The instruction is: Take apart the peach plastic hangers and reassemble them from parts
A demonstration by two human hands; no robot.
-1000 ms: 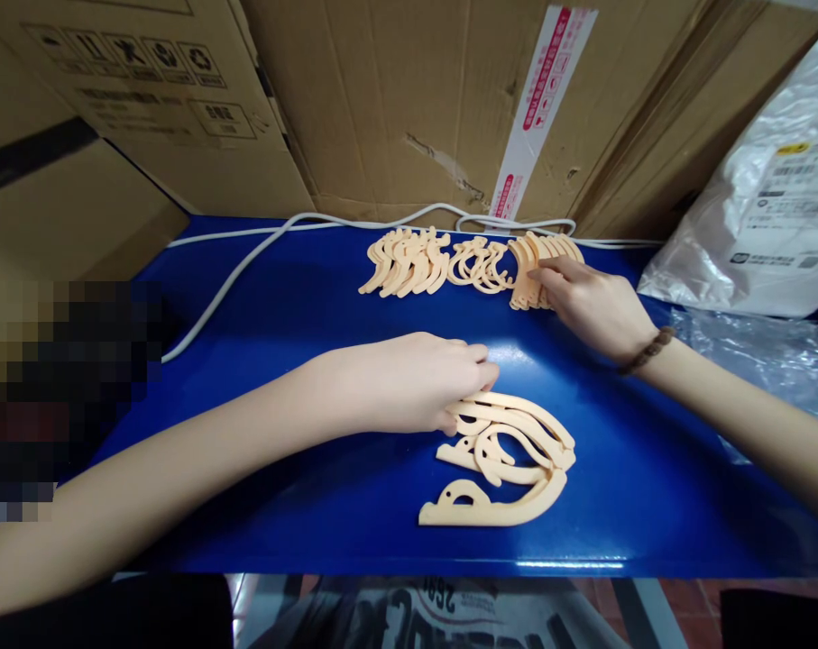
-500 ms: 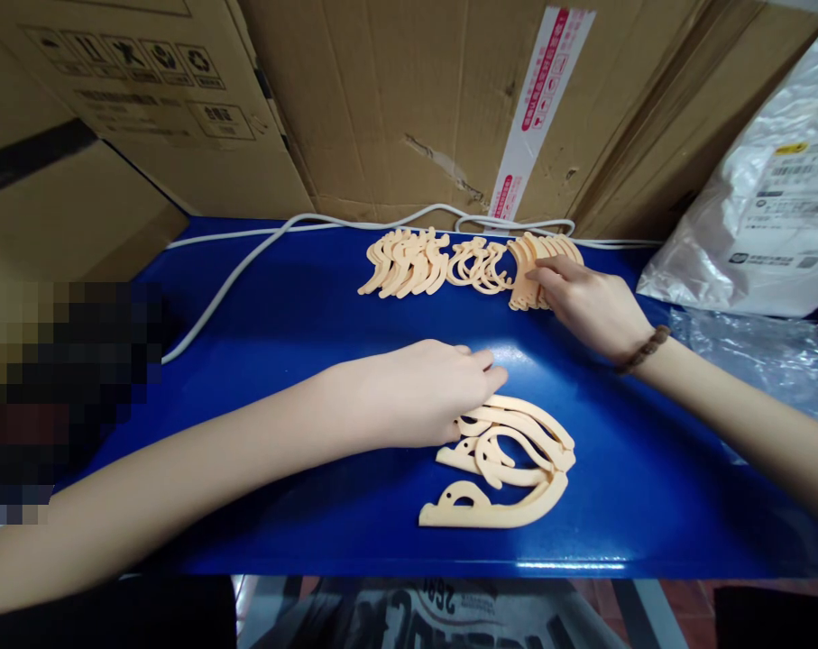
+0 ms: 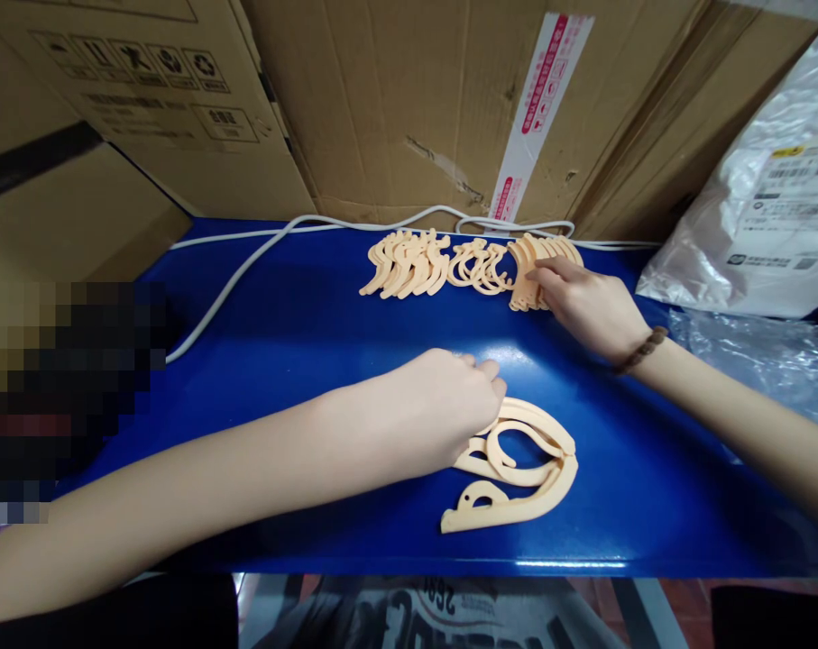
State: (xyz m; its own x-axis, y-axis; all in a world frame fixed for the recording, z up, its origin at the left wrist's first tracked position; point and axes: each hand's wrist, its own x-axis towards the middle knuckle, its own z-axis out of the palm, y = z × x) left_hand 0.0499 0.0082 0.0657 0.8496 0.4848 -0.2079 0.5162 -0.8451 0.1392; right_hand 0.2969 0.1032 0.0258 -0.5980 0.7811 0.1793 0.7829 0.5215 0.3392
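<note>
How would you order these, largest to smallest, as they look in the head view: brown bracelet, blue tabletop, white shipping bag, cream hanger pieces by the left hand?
Blue tabletop
White shipping bag
Cream hanger pieces by the left hand
Brown bracelet

Bare fingers point(image 3: 550, 268), brown wristband point(image 3: 645, 351), grey shirt point(image 3: 381, 615), dark lettering
</note>
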